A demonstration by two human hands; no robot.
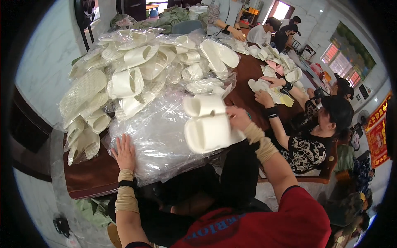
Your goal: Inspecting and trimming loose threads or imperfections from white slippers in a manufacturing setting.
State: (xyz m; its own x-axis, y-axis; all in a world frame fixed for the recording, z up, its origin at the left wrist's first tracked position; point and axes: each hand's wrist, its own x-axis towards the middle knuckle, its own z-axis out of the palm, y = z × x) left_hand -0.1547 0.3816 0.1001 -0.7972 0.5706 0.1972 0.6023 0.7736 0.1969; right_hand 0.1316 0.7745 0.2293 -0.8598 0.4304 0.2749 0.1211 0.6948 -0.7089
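holding white slippers [208,129] in right hand [239,118]; blue lettering [216,227] on red shirt [295,219]

Over my remote feed I see a dark red-brown bench [89,177] stretching toward the upper right, with a person [308,151] in a black cap and black-and-white patterned top seated along its right side. At its far end I make out a grey chair back [187,27] beside crumpled green cloth [165,21]. A pale marbled wall [45,49] stands at left; a red banner [376,138] hangs at far right.
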